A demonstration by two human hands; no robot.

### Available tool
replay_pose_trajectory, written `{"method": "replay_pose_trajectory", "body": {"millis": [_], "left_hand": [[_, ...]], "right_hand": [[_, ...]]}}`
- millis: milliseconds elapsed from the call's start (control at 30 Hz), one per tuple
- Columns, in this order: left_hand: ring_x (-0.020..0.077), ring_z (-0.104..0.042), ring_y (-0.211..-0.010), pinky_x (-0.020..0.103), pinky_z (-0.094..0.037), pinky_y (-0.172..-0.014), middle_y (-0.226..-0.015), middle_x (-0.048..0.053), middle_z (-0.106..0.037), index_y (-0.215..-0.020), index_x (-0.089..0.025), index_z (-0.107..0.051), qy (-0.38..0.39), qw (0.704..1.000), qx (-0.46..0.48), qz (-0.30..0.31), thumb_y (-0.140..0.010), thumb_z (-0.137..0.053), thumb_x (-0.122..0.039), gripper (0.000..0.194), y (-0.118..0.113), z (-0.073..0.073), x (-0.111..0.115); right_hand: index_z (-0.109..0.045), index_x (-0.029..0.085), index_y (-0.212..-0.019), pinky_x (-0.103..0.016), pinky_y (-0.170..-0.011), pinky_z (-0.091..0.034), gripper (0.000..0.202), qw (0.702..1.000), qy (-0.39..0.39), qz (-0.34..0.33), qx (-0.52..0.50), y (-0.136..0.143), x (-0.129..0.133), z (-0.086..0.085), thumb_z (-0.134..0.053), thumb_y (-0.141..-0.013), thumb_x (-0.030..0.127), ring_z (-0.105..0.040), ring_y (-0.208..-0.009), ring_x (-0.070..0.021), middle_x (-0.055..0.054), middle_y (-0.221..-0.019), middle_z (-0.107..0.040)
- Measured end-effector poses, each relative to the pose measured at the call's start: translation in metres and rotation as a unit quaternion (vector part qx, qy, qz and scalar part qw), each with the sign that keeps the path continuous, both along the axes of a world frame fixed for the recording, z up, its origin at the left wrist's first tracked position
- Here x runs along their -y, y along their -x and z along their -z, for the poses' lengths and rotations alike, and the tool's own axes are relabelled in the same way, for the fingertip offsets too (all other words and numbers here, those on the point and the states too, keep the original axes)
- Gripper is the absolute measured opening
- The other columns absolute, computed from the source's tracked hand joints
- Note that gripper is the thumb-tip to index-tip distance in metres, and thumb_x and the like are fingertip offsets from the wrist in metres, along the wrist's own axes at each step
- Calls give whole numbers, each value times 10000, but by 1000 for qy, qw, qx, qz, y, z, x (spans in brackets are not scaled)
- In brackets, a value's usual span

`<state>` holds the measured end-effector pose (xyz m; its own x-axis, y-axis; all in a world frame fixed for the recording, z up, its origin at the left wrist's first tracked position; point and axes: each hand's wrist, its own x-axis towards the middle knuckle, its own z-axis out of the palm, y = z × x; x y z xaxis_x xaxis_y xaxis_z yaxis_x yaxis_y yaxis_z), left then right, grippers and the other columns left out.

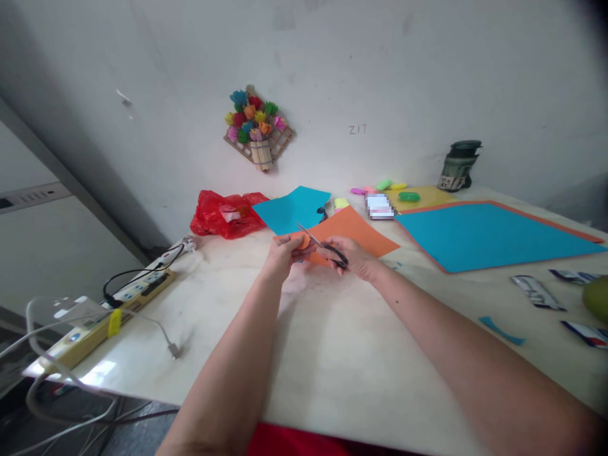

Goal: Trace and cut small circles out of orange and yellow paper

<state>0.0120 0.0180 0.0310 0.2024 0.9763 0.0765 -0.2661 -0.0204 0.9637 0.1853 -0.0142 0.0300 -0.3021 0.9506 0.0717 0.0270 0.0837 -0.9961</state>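
My left hand (285, 252) pinches a small piece of orange paper (304, 240) between thumb and fingers. Black-handled scissors (338, 255) are in my right hand (349, 253), their blades pointing up and left, close beside the small piece. Under and behind both hands lies a larger orange sheet (363, 233). A blue sheet (294, 209) rests farther back, to the left of the orange one. Whether the blades touch the small piece is too small to tell.
A red plastic bag (223, 215) lies at the back left, a power strip (137, 291) with cables along the left edge. To the right are large blue sheets (494, 237), a phone (379, 206), a bottle (458, 166) and a blue scrap (501, 331).
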Motion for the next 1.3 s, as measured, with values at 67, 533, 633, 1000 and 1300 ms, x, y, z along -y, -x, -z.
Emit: {"method": "replay_pose_trajectory", "body": {"millis": [67,533,633,1000,1300], "left_hand": [[203,-657,-672,287,-499,-616,-739,88,-667,-726,-124,-605,1,1000,0,-2,-651,-661,-287,188,0,0,0],[227,-659,-715,299,-502,-628,-729,92,-671,-734,-126,-612,0,1000,4,-7,-634,-667,-284,195,1,1,-2],[215,-657,-698,297,-501,-638,-733,87,-670,-733,-127,-612,-1,1000,2,3,-633,-670,-292,202,0,0,0],[181,-644,-628,288,-496,-628,-714,75,-666,-726,-123,-608,-1,1000,3,-4,-630,-679,-302,215,-3,0,2],[176,-642,-626,282,-494,-618,-728,80,-672,-735,-120,-615,-3,1000,11,-3,-633,-685,-305,222,-4,1,2]], "right_hand": [[-549,168,-889,-159,-335,-339,366,1000,0,-3,-4,0,0,0,-646,-664,440,-415,-391,-60,53,-486,-489],[-539,180,-885,-162,-334,-346,372,1000,-1,-7,12,0,-1,1,-639,-666,463,-412,-385,-63,51,-494,-495],[-547,181,-886,-161,-333,-347,370,1000,1,-5,16,0,-2,2,-629,-670,470,-412,-379,-60,50,-498,-501],[-538,180,-879,-158,-347,-352,392,1000,0,2,22,1,-1,1,-625,-667,498,-419,-377,-57,48,-497,-509],[-537,183,-864,-158,-354,-352,387,1000,0,6,26,1,1,-1,-625,-661,500,-420,-384,-57,53,-491,-503]]}}
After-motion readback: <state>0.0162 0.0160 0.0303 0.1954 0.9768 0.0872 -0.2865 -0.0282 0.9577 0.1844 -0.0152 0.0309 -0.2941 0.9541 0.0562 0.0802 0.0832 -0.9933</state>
